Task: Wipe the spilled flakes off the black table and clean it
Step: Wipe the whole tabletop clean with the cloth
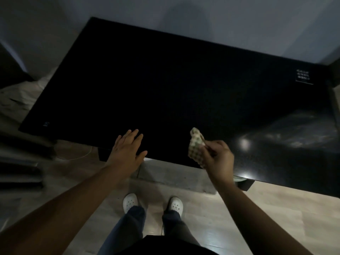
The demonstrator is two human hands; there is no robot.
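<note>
At the black table's [165,80] near edge, my left hand [127,150] lies flat, my right hand [217,155] pinches the checkered cloth [196,144]; flakes unseen, next I'd press and sweep.

View holds four kinds.
Black table [165,80], 1; checked cloth [196,144], 1; hands, 2: left hand [127,150], right hand [219,157]; white clogs [130,202], 2.

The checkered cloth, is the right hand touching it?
Touching. The head view shows the right hand pinching the checkered cloth between its curled fingers and thumb, with no gap between them.
</note>
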